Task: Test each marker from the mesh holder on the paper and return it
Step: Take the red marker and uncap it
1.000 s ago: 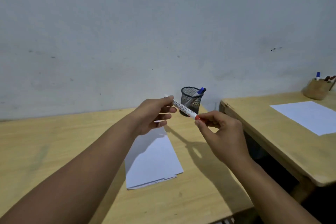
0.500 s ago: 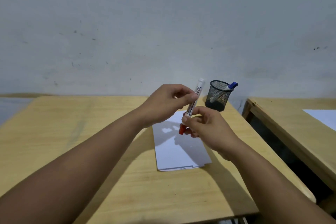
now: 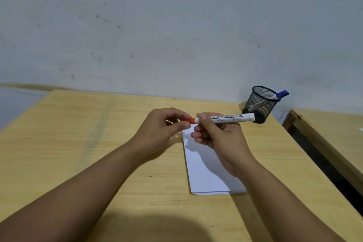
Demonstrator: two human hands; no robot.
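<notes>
The red-capped marker [image 3: 225, 119] lies almost level in the air above the far end of the paper [image 3: 206, 173], its long axis running left to right across the view, the red cap [image 3: 191, 120] pointing to the person's left and the white butt end pointing right toward the mesh holder [image 3: 259, 104]. The printed side of the barrel faces up, the lettering upside down from the wearer's side. The right hand [image 3: 218, 135] is curled closed around the barrel near the cap end, thumb over the top and fingers folded beneath, so the marker is firmly gripped. The left hand [image 3: 163, 133] is closed down to a pinch, thumb and forefinger tips meeting on the red cap, the other fingers loosely bent behind; whether the cap has begun to separate from the barrel cannot be told. The two hands sit just beside each other, nearly touching at the cap. The paper lies flat on the wooden table [image 3: 78, 143] under and in front of the right hand, its long side running away from the person. The mesh holder stands at the table's far right corner, near the wall, with a blue-capped marker [image 3: 280, 95] leaning out over its right rim, cap up and tilted to the right
</notes>
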